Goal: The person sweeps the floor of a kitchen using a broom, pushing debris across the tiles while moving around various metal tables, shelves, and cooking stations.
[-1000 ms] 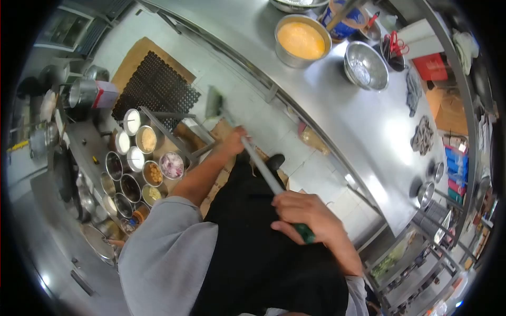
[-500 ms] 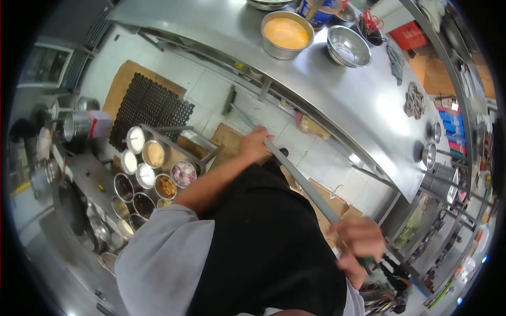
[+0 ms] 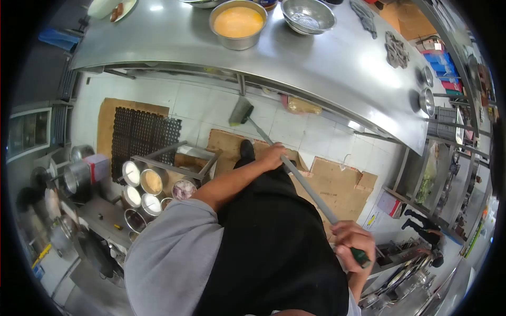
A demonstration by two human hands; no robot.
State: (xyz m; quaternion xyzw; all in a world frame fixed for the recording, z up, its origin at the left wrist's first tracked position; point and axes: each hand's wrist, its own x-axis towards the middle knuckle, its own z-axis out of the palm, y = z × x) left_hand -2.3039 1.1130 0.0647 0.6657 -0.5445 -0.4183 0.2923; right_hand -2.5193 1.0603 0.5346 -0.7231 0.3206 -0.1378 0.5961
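A broom [image 3: 311, 194] with a grey handle slants across the front of my body. My left hand [image 3: 273, 157] is wrapped around the handle's lower part. My right hand [image 3: 354, 245] is closed around the top, where a dark green end pokes out of the fist. Down on the white tiled floor, the grey broom head [image 3: 241, 111] is near a leg of the steel table [image 3: 174, 39], beyond the edge of a cardboard sheet [image 3: 224, 145].
A pot of orange liquid [image 3: 237, 26] and a steel bowl [image 3: 308, 16] stand on the table. Left of me are several food containers [image 3: 153, 180] and a black rubber mat [image 3: 142, 137]. More cardboard [image 3: 337, 192] lies on the right. Another person [image 3: 429, 234] is farther off.
My view has shifted, showing more floor. The broom head, blurred before, is now clear and closer to the table leg. Both hands keep their hold on the handle.
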